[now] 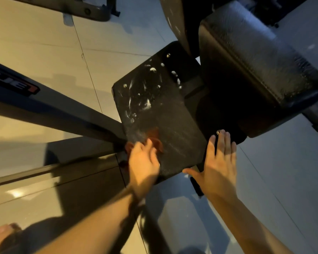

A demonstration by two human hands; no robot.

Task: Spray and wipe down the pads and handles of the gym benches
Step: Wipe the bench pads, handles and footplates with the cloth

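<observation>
**Pale tiles, black pad, cloth under my left grip**

Glossy pale floor tiles (44, 43) fill the head view, crossed on the left by grey frame bars (62, 110) that bear a partly readable label. Between them and a thick black seat cushion (255, 70) at upper right sits the flat black pad (165, 107), tilted and held by small screws at its corners. White foam (147, 105) streaks and dots its upper half.

The orange-red cloth (154, 136) lies bunched on the pad's lower left part. My left grip (143, 160) is on top of it, fingers bent over the fabric and pressing it to the surface. That hand is blurred, with the forearm reaching in from the lower left.

My right grip (218, 162) is spread flat, fingers straight and apart. It lies against the pad's lower right edge, fingertips near a screw, thumb pointing left under the corner.

My bare toes (0, 233) show at the bottom left.
</observation>
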